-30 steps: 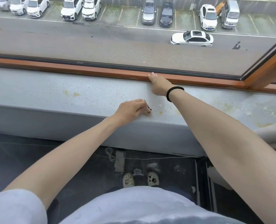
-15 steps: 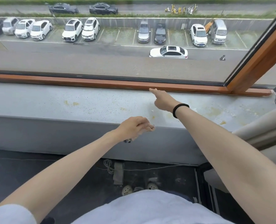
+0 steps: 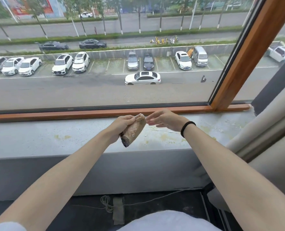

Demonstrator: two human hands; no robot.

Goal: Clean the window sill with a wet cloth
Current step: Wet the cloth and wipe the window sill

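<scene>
Gripping a bunched tan cloth [image 3: 136,129], the fingers [image 3: 129,119] of the left hand [image 3: 120,128] are curled round its upper part. I see the bundle held in the air just above the window sill [image 3: 38,139], not resting on it. A scrap of black mesh [image 3: 126,142] pokes out at the cloth's lower end, over the sill's front half. I cannot tell from here whether the cloth is wet.

The right hand [image 3: 166,121] hovers above the sill's back half. Its fingers [image 3: 152,120] are loosely stretched and hold nothing, and their tips lie just beside the cloth's pale top corner. I cannot tell whether they touch it. A black band [image 3: 187,129] circles the right wrist.

Both bare forearms reach forward over the sill's front edge. The sill itself is a long grey ledge, speckled, with yellowish stains [image 3: 163,137] under and beside the hands and a smaller pair of stains further left.

Along the sill's back edge runs an orange-brown wooden window frame [image 3: 55,116], with an upright post rising at the sill's right end. Beyond the sill, through the glass, I see a road with a white car [image 3: 142,78] and a row of parked cars behind it.

Below the sill's front face is a dark floor with a coiled cord [image 3: 106,203]. A white garment [image 3: 163,220] fills the bottom of my view.
</scene>
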